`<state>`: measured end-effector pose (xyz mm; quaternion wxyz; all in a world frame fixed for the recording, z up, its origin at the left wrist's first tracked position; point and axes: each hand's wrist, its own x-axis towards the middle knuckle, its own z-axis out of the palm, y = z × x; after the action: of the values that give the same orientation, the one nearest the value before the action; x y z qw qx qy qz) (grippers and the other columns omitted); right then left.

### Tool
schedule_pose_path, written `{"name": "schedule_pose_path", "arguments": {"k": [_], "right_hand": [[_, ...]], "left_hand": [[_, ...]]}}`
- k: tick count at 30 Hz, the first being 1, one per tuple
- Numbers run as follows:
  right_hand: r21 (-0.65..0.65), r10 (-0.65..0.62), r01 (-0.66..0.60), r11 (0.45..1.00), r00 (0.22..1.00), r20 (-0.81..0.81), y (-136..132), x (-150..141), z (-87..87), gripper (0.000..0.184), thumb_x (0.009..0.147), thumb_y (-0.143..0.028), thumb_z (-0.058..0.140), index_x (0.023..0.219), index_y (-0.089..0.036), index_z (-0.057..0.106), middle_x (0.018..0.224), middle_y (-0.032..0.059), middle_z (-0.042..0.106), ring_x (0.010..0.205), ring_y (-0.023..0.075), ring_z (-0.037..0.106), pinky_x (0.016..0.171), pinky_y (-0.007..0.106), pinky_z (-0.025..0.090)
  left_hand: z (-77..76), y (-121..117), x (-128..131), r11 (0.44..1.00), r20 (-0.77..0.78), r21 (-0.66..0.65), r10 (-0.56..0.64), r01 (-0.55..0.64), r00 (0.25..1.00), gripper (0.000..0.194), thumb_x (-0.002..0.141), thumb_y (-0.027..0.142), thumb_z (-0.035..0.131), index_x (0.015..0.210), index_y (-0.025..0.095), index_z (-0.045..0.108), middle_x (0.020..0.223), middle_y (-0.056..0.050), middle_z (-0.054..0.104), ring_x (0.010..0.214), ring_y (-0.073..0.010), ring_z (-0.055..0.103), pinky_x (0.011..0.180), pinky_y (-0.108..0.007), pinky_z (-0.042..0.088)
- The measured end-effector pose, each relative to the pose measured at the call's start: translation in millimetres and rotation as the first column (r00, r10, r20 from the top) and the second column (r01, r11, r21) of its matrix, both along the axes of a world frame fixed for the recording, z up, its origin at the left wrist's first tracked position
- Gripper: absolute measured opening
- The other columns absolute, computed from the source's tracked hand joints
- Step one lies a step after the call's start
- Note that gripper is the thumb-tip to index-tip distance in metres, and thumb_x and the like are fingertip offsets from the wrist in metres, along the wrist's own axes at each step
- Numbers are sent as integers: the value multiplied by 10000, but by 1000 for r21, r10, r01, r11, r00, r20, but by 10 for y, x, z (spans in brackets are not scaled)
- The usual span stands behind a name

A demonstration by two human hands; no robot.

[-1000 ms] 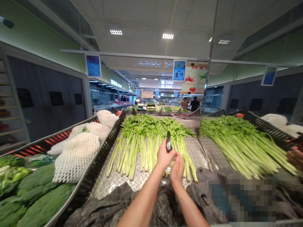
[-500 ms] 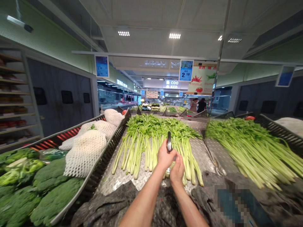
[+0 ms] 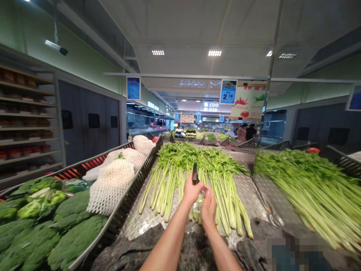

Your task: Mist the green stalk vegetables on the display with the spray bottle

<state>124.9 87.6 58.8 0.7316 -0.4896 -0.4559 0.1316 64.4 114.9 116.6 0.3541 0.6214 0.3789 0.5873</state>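
Observation:
My left hand [image 3: 192,191] is wrapped around the neck of a clear spray bottle with a black spray head [image 3: 195,175]. The bottle's see-through body hangs below, partly hidden by my hands. Against its right side, my right hand [image 3: 208,209] closes with curled fingers. Under and beyond both hands lies a row of celery [image 3: 231,197], leaves away from me and pale stalk ends towards me. It rests on a patterned metal shelf [image 3: 135,226].
A black crate [image 3: 124,205] on the left holds broccoli [image 3: 79,235] and vegetables in white foam nets [image 3: 113,184]. Crumpled dark cloth [image 3: 124,250] covers the near edge. A mirror [image 3: 282,165] on the right reflects the celery. Price signs [image 3: 228,92] hang overhead.
The whole scene has shifted right and down in view. The spray bottle and my hands have moved left over the celery, and more of the clear bottle body shows.

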Motion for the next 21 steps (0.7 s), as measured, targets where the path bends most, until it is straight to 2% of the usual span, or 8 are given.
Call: {"name": "schedule_pose_path", "arguments": {"k": [4,8,13,15,18,21], "right_hand": [[-32,63,-63,998,998,12,16,-48,-9,463,780,-461,278,1005,-124,502,1046,120,551,1001,191,490,877,330,344],[-59,119,-117,991,993,18,25,-108,-14,492,782,-462,275,1055,-113,489,1112,126,521,1062,190,452,923,340,310],[-77,245,-242,967,969,37,-34,-176,-41,496,776,-447,340,1147,-131,437,1199,108,467,1134,186,394,950,337,296],[-54,278,-275,960,959,51,-60,-223,-58,500,767,-430,385,1181,-151,407,1231,94,437,1153,183,371,962,335,286],[23,262,-264,964,964,53,-65,-301,-79,518,743,-405,435,1204,-173,380,1245,77,422,1165,180,354,976,337,268],[54,269,-275,960,959,88,-44,-331,-87,582,671,-327,537,1209,-192,360,1232,69,434,1156,190,365,978,344,271]], "left_hand": [[8,50,-90,1000,21,15,-13,12,1000,253,578,147,517,830,156,516,547,61,409,475,-63,365,481,-178,301],[23,64,-161,999,-13,38,34,-33,999,223,579,164,530,802,161,519,535,66,402,473,-64,363,481,-181,302],[13,47,-257,998,-59,51,27,-24,998,279,597,155,515,877,168,522,547,55,452,484,-73,407,489,-183,321],[29,28,-302,999,-74,52,12,-8,997,281,614,169,510,894,163,520,566,44,476,501,-80,428,496,-186,331],[71,-13,-357,997,-98,73,12,-5,995,295,633,197,512,925,163,511,608,31,507,540,-94,459,520,-198,352],[117,-63,-392,996,-121,85,36,-26,992,266,637,221,526,896,157,509,621,23,516,563,-105,475,539,-213,366]]}}
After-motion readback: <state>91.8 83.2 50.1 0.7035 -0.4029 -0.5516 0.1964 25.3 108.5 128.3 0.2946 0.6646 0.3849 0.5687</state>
